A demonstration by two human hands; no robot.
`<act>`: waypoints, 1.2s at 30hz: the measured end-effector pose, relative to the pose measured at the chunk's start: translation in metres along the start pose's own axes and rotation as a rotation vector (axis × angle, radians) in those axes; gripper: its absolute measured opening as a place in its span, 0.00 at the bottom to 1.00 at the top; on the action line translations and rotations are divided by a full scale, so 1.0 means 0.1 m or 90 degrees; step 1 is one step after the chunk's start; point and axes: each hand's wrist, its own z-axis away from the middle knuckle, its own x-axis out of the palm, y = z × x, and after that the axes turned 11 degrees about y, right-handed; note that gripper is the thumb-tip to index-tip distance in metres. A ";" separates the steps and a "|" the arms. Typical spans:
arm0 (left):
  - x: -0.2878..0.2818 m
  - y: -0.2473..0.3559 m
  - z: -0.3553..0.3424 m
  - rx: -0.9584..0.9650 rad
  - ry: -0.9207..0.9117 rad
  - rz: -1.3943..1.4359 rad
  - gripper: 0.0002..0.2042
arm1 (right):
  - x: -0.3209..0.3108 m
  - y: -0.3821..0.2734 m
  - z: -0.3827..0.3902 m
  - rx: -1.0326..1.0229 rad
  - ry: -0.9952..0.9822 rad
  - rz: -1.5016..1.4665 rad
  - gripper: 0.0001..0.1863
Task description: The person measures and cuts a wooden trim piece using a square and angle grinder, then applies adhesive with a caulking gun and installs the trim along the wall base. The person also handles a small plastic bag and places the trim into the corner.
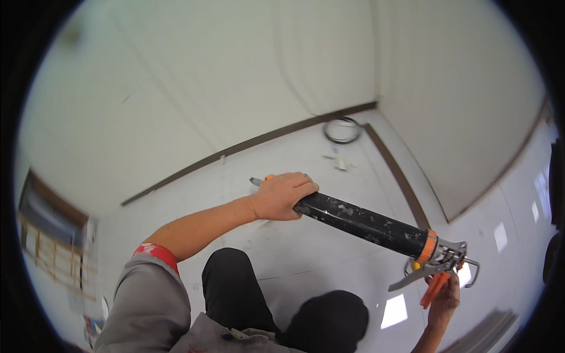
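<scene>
Holds a caulking gun (365, 225) in both hands, slantwise above the floor (282, 244) and in front of the knees, nozzle (255, 182) toward the left, handle end toward the right. Looks stiff and hard along the black tube, scuffed and a little shiny, so likely slides somewhat under a dry palm. Probably weighs most toward the metal rear; likely calls for support there. Seems sturdy overall, perhaps weakest at the slim nozzle. Best to take hold around the tube and at the orange handle (434, 289), clear of the hooked rod (474, 274).

Wraps the left hand (282, 197) over the front of the tube, fingers together and curled, forearm reaching across from the lower left. Closes the right hand (447, 299) around the orange handle from below, forearm rising from the lower edge. Cannot tell how firmly, with some fingers hidden.
</scene>
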 end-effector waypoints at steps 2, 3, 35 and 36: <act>0.35 -0.02 -0.39 0.073 -0.020 -0.007 0.21 | -0.09 0.07 -0.15 0.066 0.040 -0.057 0.44; 0.47 -0.04 -0.54 0.103 -0.025 -0.018 0.21 | -0.12 0.19 -0.23 0.058 0.019 -0.056 0.43; 1.75 -0.74 -1.30 0.047 0.208 0.218 0.30 | 2.06 -0.63 0.45 0.219 0.110 -0.004 0.24; 1.73 -0.75 -1.27 0.043 0.206 0.232 0.30 | 2.12 -0.62 0.48 0.203 0.112 -0.016 0.23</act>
